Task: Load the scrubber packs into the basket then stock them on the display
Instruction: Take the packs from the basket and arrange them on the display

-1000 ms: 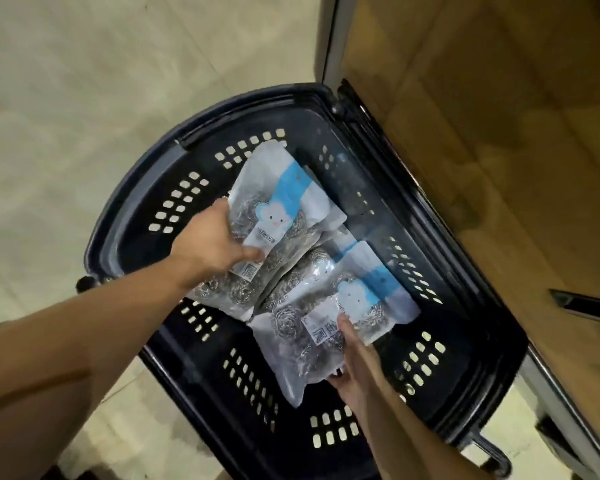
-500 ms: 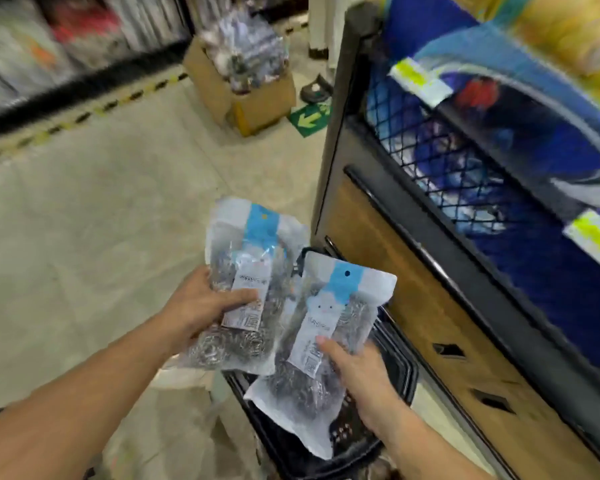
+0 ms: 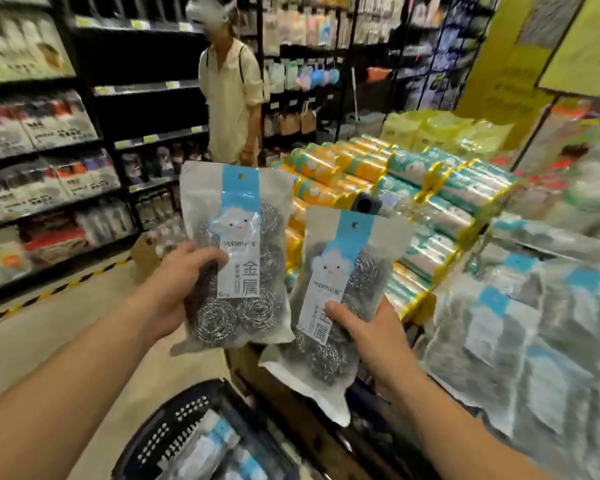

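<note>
My left hand (image 3: 174,289) grips one scrubber pack (image 3: 253,237), a clear bag of steel-wool balls with a blue header strip, held upright at chest height. My right hand (image 3: 368,337) grips a second scrubber pack (image 3: 343,271) just to the right and a little lower. Below them stands the dark basket (image 3: 160,441) with more scrubber packs (image 3: 208,448) lying inside. On the right, a display (image 3: 534,341) holds several blurred packs of the same kind.
A person in a pale shirt (image 3: 232,95) stands ahead in the aisle. Stacked yellow and teal rolls (image 3: 395,188) fill the stand behind the packs. Dark shelving with goods (image 3: 49,168) lines the left. A yellow-black floor stripe (image 3: 49,292) runs along it.
Both hands have lifted a pack each out of the basket and raised them. The view has swung up from the basket to the aisle and display.
</note>
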The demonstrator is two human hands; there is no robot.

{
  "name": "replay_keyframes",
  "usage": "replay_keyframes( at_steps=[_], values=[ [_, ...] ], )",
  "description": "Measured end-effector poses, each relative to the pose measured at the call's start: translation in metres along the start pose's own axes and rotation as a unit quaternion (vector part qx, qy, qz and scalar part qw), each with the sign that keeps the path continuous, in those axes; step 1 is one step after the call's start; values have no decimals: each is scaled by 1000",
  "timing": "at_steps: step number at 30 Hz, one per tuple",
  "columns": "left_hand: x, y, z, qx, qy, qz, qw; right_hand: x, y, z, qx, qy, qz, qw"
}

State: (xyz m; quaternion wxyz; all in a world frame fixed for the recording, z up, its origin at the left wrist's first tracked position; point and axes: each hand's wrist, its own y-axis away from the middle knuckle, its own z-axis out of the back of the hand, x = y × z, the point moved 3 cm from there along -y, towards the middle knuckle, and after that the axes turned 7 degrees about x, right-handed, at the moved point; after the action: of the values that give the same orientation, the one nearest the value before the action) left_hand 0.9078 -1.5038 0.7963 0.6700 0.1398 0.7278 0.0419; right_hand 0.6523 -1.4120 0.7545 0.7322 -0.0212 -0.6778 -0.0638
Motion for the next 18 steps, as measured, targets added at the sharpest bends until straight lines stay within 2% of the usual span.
replay_keyframes(
  at_steps=[4,9,13,18],
  values=[
    [-27,9,-146,47,35,-30,998,28,28,145,-93,-10,27,995],
    [-24,17,-315,148,84,50,984,38,76,310,-237,-41,29,970],
    [-15,14,-419,202,96,98,970,28,109,405,-325,-104,3,940],
    [8,-3,-523,259,95,146,950,-3,131,488,-426,-197,-42,882]
  ],
)
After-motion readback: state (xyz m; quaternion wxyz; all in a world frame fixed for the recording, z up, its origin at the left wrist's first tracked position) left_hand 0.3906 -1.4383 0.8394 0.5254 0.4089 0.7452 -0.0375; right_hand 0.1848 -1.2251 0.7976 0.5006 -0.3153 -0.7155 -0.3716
